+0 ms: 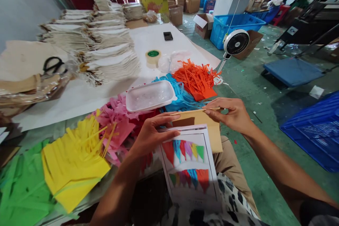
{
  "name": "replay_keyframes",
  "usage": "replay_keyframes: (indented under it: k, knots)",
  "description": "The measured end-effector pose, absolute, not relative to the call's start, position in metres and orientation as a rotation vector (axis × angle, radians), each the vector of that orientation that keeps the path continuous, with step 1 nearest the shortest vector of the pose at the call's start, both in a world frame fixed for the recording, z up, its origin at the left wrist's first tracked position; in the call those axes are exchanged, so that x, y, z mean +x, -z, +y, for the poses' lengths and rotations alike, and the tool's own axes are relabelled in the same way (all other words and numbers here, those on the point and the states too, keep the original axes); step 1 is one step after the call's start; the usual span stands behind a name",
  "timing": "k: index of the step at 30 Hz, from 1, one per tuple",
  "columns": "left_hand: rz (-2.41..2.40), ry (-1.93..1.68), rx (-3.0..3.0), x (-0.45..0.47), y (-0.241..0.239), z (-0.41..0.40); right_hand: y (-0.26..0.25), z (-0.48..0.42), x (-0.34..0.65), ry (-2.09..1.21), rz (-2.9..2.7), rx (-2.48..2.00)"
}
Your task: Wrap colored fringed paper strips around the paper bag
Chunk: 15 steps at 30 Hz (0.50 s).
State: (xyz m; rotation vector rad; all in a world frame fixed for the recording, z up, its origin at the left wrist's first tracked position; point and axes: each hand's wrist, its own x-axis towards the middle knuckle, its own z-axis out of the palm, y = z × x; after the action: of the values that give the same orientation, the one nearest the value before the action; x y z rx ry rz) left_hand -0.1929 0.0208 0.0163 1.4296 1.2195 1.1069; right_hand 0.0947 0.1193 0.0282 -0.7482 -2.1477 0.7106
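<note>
My left hand [158, 130] is closed at the top edge of a white sheet [189, 160] printed with two rows of colourful bunting flags. Its fingers also reach the left end of a folded brown paper piece [210, 127], which lies behind the sheet. My right hand [230, 114] pinches that brown paper by its upper right edge, thumb and fingers together. The sheet hangs over my lap. Just beyond the hands lie fringed strips of orange tissue paper [194, 77] and blue tissue paper [182, 95], along with a shallow white plastic tray [150, 96].
Yellow [71, 160], pink [120, 129] and green [25, 187] fringed paper lies to the left. Farther back are stacked white bundles [111, 56], tape [153, 58], a phone [167, 36] and scissors [53, 65]. A small fan [236, 42] and blue crates [315, 130] stand right.
</note>
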Motion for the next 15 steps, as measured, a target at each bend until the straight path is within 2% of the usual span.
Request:
replay_keyframes:
  k: [9, 15]
  knots:
    - [1.219, -1.079, 1.433, -0.186, -0.009, 0.025, -0.01, 0.114, 0.104, -0.602, -2.174, -0.83]
    - [1.203, -1.067, 1.473, -0.177, -0.004, 0.036, 0.002, 0.124, 0.116, -0.755, -2.138, -0.952]
